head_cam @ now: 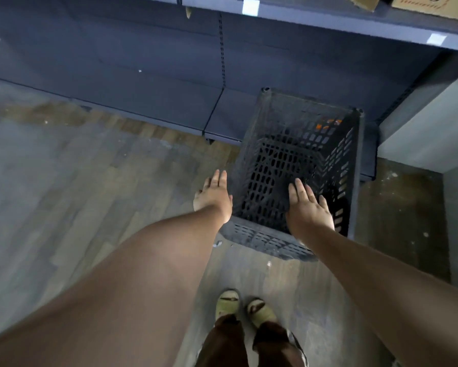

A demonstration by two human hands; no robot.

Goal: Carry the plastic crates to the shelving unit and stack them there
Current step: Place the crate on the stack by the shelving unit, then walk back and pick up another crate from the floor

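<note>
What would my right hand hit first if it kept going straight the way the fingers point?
Most likely the perforated inside of the black crate: your right hand is stretched open over its near rim, fingers aimed into the crate. Depth is hard to judge from this view.

A dark plastic crate [296,165] stands on the wooden floor [90,181] against the shelving unit's base [148,102].

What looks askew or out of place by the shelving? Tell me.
The black crate sits crooked, half on the bottom shelf and overhanging the floor. Both hands, left hand and right hand, are open at it.
</note>
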